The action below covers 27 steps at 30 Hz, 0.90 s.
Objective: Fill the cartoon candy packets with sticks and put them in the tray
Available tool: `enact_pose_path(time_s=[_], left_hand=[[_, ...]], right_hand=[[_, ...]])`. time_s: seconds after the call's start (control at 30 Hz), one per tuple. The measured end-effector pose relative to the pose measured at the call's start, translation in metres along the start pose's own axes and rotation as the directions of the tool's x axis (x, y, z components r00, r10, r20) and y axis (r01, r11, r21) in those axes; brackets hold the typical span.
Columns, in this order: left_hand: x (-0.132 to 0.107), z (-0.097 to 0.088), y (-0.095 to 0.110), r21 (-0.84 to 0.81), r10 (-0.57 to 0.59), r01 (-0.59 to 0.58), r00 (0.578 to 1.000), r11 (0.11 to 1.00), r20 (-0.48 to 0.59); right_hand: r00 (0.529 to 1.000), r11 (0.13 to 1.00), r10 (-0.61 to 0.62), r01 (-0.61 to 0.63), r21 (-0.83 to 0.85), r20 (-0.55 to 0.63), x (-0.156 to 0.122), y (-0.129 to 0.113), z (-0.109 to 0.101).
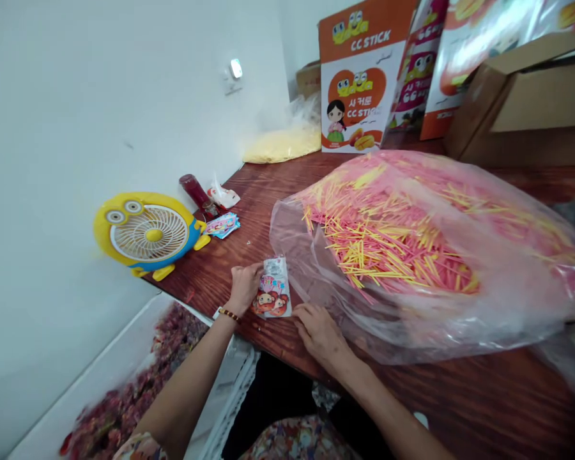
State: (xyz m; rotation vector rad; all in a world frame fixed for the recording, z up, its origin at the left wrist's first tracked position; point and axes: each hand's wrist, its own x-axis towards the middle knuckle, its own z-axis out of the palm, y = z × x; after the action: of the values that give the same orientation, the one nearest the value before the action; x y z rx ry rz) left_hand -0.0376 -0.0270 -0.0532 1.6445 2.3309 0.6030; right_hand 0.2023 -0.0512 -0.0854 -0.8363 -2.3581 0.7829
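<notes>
A small printed packet (274, 291) with cartoon figures and a pale top end lies on the dark wood table near its front edge. My left hand (244, 289), a beaded bracelet at its wrist, is closed on the packet's left edge with curled fingers. At the lower right corner, the fingertips of my right hand (320, 333) rest beside or against the packet, fingers apart and slightly bent. Just beyond, a large clear plastic bag (311, 281) lies open towards me, full of thin pink and yellow sticks (388, 249).
A yellow fan (153, 235) stands at the left table edge, near a stack of packets (223, 225) and a dark red bottle (195, 191). Printed boxes (359, 83), a brown carton (527, 96) and a yellow-filled bag (285, 145) stand behind. Dark red wrapped pieces (124, 390) lie below left.
</notes>
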Motion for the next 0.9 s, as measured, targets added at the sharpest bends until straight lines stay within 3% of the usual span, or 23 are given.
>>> enact_pose_path(time_s=[0.1, 0.17, 0.23, 0.3, 0.4, 0.5, 0.67, 0.9], left_hand=[[-0.004, -0.009, 0.003, 0.019, -0.011, 0.014, 0.994, 1.0, -0.113], [-0.008, -0.018, 0.01, -0.115, 0.011, -0.026, 0.991, 0.993, -0.133], [-0.013, -0.027, 0.023, -0.362, 0.088, -0.095, 0.995, 0.928, -0.037], [-0.02, -0.036, 0.041, -0.555, 0.226, -0.125, 0.967, 0.822, 0.117], [-0.032, -0.042, 0.07, -0.621, 0.363, -0.145, 0.9, 0.771, 0.241], [-0.045, -0.037, 0.091, -0.638, 0.383, -0.115, 0.874, 0.761, 0.299], [-0.064, -0.015, 0.108, -0.62, 0.33, -0.053, 0.881, 0.783, 0.341], [-0.075, 0.002, 0.119, -0.548, 0.414, -0.163, 0.83, 0.821, 0.374]], right_hand=[[1.0, 0.986, -0.011, 0.007, 0.164, 0.025, 0.002, 0.002, -0.014], [0.999, 0.959, 0.014, -0.005, 0.283, -0.029, 0.007, 0.002, -0.031], [0.985, 0.935, 0.093, -0.037, 0.351, -0.144, 0.017, 0.001, -0.052], [0.958, 0.915, 0.179, -0.078, 0.396, -0.226, 0.03, -0.003, -0.074], [0.962, 0.871, 0.225, -0.127, 0.475, -0.155, 0.046, -0.007, -0.098], [0.982, 0.897, 0.184, -0.151, 0.415, -0.04, 0.047, -0.008, -0.112], [0.981, 0.943, 0.194, -0.193, 0.269, 0.024, 0.019, 0.0, -0.126], [0.975, 0.973, 0.209, -0.215, 0.086, 0.068, -0.014, 0.005, -0.142]])
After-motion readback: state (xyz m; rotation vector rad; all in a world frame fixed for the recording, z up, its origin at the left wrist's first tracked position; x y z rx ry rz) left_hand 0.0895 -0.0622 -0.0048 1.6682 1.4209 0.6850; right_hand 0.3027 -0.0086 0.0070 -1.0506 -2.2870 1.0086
